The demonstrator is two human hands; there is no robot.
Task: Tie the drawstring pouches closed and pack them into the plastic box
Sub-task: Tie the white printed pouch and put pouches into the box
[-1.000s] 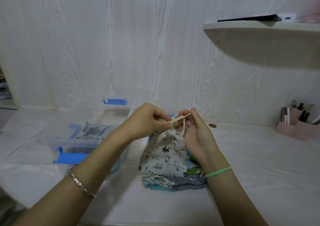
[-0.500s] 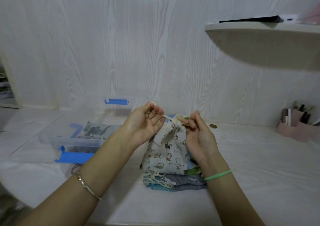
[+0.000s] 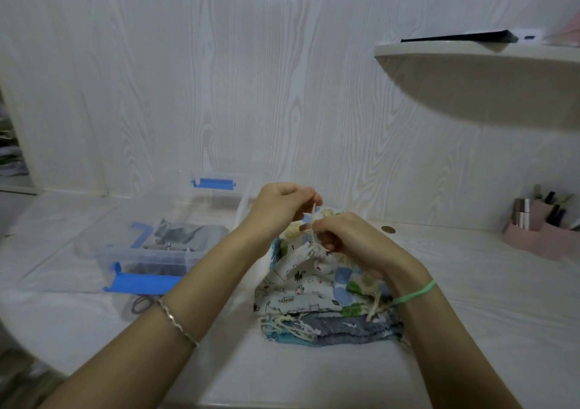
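Fingers (image 3: 309,196) of the left hand (image 3: 282,207) are curled and pinch the upper end of a pale drawstring cord (image 3: 313,217). Just below, the right hand (image 3: 354,239) grips the same cord at the gathered neck of a pouch. The cord runs nearly upright between the two hands.

This cat-print pouch (image 3: 295,280) is cream with small dark cats. It sits on a stack of other pouches (image 3: 345,330) in blue, grey and green prints, with loose cords at the front edge. The stack lies on the white wood-grain bench (image 3: 470,308), in the middle.

To the left, close beside the stack, stands a clear plastic box (image 3: 147,258) with blue clasps, open, with grey fabric (image 3: 185,234) inside. A dark hair tie (image 3: 141,303) lies in front of it.

A silver bracelet (image 3: 177,322) circles the left wrist, a green band (image 3: 414,294) the right. Far right on the bench is a pink holder (image 3: 533,236) with small items. A white shelf (image 3: 470,72) juts from the wall above.
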